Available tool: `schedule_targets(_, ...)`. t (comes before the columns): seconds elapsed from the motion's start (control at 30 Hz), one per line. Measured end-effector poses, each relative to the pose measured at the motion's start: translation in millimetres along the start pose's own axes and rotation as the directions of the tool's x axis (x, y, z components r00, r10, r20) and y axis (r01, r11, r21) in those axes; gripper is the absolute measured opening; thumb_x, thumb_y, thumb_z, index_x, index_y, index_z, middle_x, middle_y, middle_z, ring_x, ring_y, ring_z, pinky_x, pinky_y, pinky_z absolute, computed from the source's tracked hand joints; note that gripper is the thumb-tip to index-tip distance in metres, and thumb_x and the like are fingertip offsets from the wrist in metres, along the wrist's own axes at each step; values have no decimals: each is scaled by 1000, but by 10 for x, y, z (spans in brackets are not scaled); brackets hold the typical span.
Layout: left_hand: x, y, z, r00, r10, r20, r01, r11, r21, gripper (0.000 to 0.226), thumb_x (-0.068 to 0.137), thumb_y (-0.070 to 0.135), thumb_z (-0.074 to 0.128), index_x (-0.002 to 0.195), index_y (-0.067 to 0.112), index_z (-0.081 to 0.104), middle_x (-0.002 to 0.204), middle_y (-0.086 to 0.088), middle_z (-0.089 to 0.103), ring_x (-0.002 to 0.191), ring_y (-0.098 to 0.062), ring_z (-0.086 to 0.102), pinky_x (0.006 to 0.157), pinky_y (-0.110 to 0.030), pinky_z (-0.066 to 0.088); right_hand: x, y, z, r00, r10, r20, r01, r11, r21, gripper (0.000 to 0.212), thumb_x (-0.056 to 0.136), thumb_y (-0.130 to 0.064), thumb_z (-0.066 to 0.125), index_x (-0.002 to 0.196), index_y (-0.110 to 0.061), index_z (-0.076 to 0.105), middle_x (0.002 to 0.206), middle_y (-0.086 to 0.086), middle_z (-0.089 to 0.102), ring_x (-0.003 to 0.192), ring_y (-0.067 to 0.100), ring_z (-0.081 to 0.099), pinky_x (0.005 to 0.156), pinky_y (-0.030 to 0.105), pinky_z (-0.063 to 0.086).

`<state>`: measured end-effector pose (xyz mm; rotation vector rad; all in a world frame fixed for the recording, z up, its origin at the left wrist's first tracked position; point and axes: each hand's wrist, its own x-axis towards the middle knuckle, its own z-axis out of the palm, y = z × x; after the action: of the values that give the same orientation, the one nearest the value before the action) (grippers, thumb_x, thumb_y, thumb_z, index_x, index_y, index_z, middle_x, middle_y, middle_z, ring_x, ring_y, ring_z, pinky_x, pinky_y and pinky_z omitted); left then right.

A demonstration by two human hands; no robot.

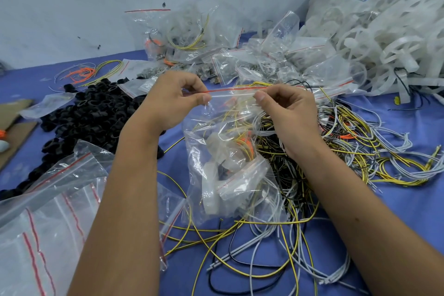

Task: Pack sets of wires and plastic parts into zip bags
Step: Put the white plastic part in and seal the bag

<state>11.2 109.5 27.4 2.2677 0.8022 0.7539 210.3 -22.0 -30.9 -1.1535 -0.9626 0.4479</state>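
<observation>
A clear zip bag [225, 151] with a red line along its top hangs above the blue table [408, 209]. Inside it are yellow and orange wires, white plastic parts and a smaller zip bag. My left hand [175, 101] pinches the left end of the bag's zip strip between thumb and fingers. My right hand [288, 110] pinches the right end of the same strip. The strip is stretched level between both hands. Loose yellow, grey and black wires [348, 151] lie tangled under and to the right of the bag.
A heap of black plastic rings [89, 113] lies at the left. Empty zip bags [43, 218] are stacked at the lower left. Filled zip bags [211, 55] pile up at the back by the wall. White plastic rings [384, 38] fill the back right. Cardboard [12, 127] lies at the far left.
</observation>
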Motion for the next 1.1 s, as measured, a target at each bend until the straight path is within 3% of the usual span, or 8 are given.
schedule_targets(0.23, -24, -67, -49, 1000, 20, 7, -20, 1000, -20, 12, 90, 2, 74, 82, 11, 74, 62, 20, 66, 57, 9, 56, 63, -4, 42, 2, -24, -16, 1000, 20, -24, -19, 1000, 24, 15, 89, -13, 77, 79, -24, 79, 74, -5, 72, 72, 12, 63, 71, 23, 52)
schedule_targets(0.47, -42, -168, -85, 998, -16, -66, 12, 998, -62, 7, 86, 14, 80, 81, 14, 75, 76, -2, 73, 64, 0, 60, 67, -12, 46, 6, -29, -21, 998, 39, -52, -37, 998, 46, 18, 89, -12, 78, 76, -26, 79, 73, -2, 72, 73, 15, 63, 72, 26, 53)
schedule_targets(0.6, -54, -169, -92, 997, -13, -80, 6, 996, -92, 11, 86, 15, 81, 78, 18, 74, 73, 0, 74, 64, -4, 62, 68, -17, 48, 2, -37, -16, 998, 38, -41, -35, 998, 60, 20, 89, -12, 78, 77, -28, 80, 73, -4, 73, 73, 15, 64, 73, 25, 54)
schedule_targets(0.73, -99, -198, -107, 989, -107, -100, 85, 977, -197, 7, 87, 11, 79, 84, 16, 75, 85, -15, 76, 81, -26, 68, 81, -47, 57, 19, -35, -35, 994, 70, -88, -62, 994, 91, 17, 90, -11, 78, 77, -22, 78, 73, -2, 71, 69, 11, 61, 69, 22, 53)
schedule_targets(0.8, -124, -225, -122, 988, -118, -104, 94, 973, -211, 9, 87, 8, 78, 84, 16, 75, 84, -15, 75, 81, -32, 67, 84, -57, 56, 18, -29, -37, 994, 70, -84, -63, 995, 77, 17, 89, -11, 78, 76, -22, 78, 73, -1, 71, 71, 13, 61, 70, 22, 54)
schedule_targets(0.93, -125, -248, -117, 985, -94, -143, 62, 975, -212, 12, 84, 11, 81, 79, 20, 75, 67, 6, 73, 69, -22, 64, 73, -42, 55, 22, -18, -34, 993, 72, -88, -65, 994, 83, 15, 88, -12, 80, 77, -22, 78, 73, 0, 71, 70, 13, 61, 68, 21, 52)
schedule_targets(1.03, -140, -251, -88, 979, -112, -172, 58, 954, -293, 6, 78, 25, 82, 80, 22, 78, 70, 5, 76, 66, -9, 69, 71, -28, 57, 33, 2, -43, 992, 88, -94, -78, 992, 103, 12, 88, -13, 80, 78, -20, 78, 74, 5, 69, 68, 15, 57, 65, 24, 50)
schedule_targets(1.1, -159, -270, -78, 975, -127, -183, 58, 938, -342, 4, 74, 30, 82, 74, 26, 80, 71, 2, 77, 70, -17, 69, 75, -36, 56, 33, 0, -46, 990, 108, -93, -95, 987, 128, 11, 88, -13, 80, 78, -19, 78, 73, 7, 67, 62, 14, 53, 60, 23, 47)
